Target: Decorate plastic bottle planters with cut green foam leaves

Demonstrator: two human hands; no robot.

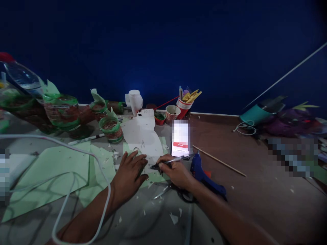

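Observation:
My left hand (130,173) lies flat with its fingers spread, pressing down on a white sheet of paper (143,137) that overlaps pale green paper (55,170). My right hand (176,172) is closed round a pen (171,161), whose tip touches the paper just right of the left hand's fingers. A pair of scissors (168,192) lies on the table under my right wrist. A blue glue gun (204,175) rests just right of that hand.
Cut green plastic bottle pots (111,127) filled with soil stand at the back left. Paper cups (172,114) and a red cup of tools (185,103) stand by the blue wall. A lit phone (180,139), a thin wooden stick (219,161), a pencil (87,139) and a white cable (84,170) lie nearby.

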